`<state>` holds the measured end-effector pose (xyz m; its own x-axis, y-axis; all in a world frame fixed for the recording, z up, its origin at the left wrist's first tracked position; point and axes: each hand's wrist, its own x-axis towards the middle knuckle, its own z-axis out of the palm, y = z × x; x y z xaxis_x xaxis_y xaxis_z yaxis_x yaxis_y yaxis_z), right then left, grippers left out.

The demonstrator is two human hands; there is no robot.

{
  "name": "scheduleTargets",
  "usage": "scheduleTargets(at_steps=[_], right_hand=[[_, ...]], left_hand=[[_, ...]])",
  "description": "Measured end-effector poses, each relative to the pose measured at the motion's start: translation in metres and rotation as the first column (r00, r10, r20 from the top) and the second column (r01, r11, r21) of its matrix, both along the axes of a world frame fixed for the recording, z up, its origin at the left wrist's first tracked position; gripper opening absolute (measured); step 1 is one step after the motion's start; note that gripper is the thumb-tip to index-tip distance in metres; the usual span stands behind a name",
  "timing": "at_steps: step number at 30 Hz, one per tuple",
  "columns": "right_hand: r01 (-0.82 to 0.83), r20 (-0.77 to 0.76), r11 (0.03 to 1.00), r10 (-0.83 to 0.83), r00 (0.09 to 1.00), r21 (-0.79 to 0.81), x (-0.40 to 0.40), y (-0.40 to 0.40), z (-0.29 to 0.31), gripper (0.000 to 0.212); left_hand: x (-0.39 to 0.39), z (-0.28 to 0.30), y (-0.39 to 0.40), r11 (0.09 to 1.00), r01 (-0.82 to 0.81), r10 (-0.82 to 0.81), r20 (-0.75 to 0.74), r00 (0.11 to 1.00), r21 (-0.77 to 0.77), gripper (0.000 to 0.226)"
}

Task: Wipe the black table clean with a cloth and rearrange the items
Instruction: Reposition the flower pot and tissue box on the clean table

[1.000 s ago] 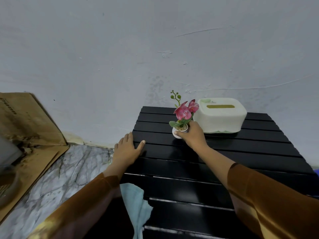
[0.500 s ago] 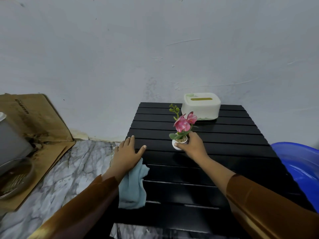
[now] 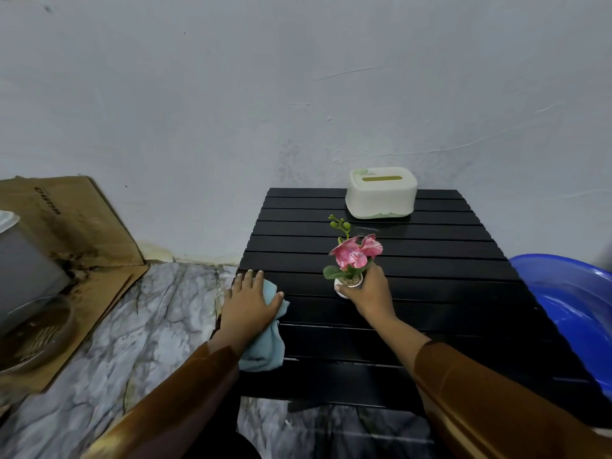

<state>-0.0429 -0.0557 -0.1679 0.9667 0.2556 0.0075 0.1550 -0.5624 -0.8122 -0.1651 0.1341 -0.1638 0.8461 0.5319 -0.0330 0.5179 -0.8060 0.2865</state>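
The black slatted table [image 3: 414,293] stands against the wall, a blue basin [image 3: 569,309] at its right side and flattened cardboard [image 3: 76,233] on the marble floor to its left. A cream tissue box [image 3: 381,192] sits at the table's far edge. The light blue cloth [image 3: 266,342] lies on the near left corner, pinned under the left hand [image 3: 250,304], which is spread flat with fingers apart. The right hand [image 3: 372,293] is closed around the small white pot of a pink flower plant [image 3: 352,260], near the table's middle; I cannot tell whether the pot touches the slats. To wipe well, I'd keep the pot upright and clear, press the cloth flat, and stroke along the slats.
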Motion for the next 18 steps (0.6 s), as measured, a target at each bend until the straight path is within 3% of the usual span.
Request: scheduleTargets(at_steps=[18], right_hand=[[-0.013,-0.016,1.000,0.013,1.000,-0.021,-0.004,-0.006,0.010,0.065]], left_hand=[[0.005,0.006,-0.003,0.999,0.014,-0.014,-0.005,1.000,0.050,0.071]])
